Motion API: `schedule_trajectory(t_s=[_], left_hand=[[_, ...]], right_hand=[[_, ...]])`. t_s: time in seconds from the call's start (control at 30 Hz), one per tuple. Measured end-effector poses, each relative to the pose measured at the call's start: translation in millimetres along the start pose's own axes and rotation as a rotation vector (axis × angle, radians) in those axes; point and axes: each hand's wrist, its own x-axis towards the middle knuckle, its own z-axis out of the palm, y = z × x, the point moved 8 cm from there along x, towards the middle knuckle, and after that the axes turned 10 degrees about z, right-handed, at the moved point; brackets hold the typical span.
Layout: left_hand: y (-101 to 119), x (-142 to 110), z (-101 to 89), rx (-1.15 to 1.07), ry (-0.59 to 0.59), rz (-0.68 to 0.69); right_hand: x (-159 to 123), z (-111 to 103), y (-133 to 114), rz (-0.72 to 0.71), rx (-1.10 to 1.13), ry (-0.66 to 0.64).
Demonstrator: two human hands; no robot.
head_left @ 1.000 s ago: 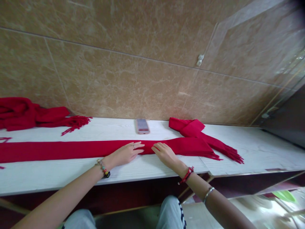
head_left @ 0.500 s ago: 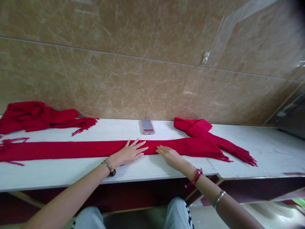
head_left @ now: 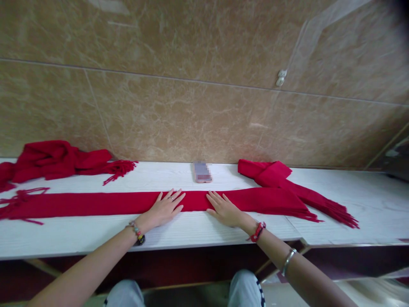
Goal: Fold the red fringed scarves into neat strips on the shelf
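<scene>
A long red scarf (head_left: pixel 92 203) lies stretched out flat along the white table, with fringe at its left and right ends. My left hand (head_left: pixel 164 208) rests palm down on its middle, fingers spread. Just to the right, my right hand (head_left: pixel 225 209) also lies flat on the cloth, its fingers apart. Bare scarf shows between the two hands. Behind the right part of this scarf is a folded red scarf (head_left: pixel 266 172), whose fringed end slants to the front right. A crumpled red scarf (head_left: pixel 60 160) sits at the back left.
A phone (head_left: pixel 202 172) lies on the white tabletop (head_left: pixel 105 236) near the wall. Brown marbled tiles (head_left: pixel 179 119) rise directly behind the table. The table's front edge runs just before my knees (head_left: pixel 246 288). A dark object (head_left: pixel 399 164) stands at the far right.
My left hand has slid left along the scarf. The right hand has spread its fingers more and stays near the middle. The view has shifted slightly.
</scene>
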Motion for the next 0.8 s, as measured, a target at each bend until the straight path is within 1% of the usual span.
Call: schedule_trajectory(t_s=[0.13,0.2,0.23,0.3,0.4,0.47,0.5,0.53,0.63,0.7,0.73,0.77,0.8], left_hand=[[-3.1,1.4,4.1,-0.040,-0.079,-0.047],[-5.6,0.5,4.8,-0.052,-0.091,-0.054],[-7.9,-1.7,4.8,-0.056,-0.086,-0.049],[-15.6,-9.7,4.2,-0.062,-0.069,-0.041],[-28.3,-24.2,2.5,-0.052,-0.058,-0.074],[-27.7,-27.2,1.0,-0.033,-0.070,-0.087],[-23.4,-25.3,-0.7,-0.018,-0.066,-0.081],[-17.0,-21.4,-3.0,-0.003,-0.053,-0.067],[3.7,-5.1,-7.1,0.014,-0.005,-0.026],[9.4,2.4,-4.1,-0.008,-0.009,-0.035],[9.3,4.0,-2.0,-0.017,-0.016,-0.045],[7.7,4.5,-0.1,-0.023,-0.022,-0.057],[5.3,4.2,1.5,-0.025,-0.026,-0.065]], right_hand=[[1.7,-4.5,-15.5,-0.024,0.019,-0.052],[1.3,-3.1,-20.7,-0.027,0.014,-0.088],[-0.2,-1.3,-19.1,-0.016,0.006,-0.108],[-5.7,1.8,-6.5,0.031,-0.022,-0.128],[-15.7,2.7,24.3,0.136,-0.092,-0.124],[-17.6,0.0,35.0,0.189,-0.132,-0.102],[-15.8,-2.3,32.6,0.189,-0.139,-0.084],[-12.2,-4.7,24.8,0.170,-0.134,-0.064],[4.4,-8.8,-16.2,0.058,-0.070,-0.015],[14.0,-6.1,-37.8,0.001,-0.047,-0.023],[16.5,-4.6,-42.3,-0.016,-0.050,-0.026],[17.0,-3.2,-41.8,-0.027,-0.064,-0.030],[15.2,-2.2,-36.0,-0.030,-0.089,-0.033]])
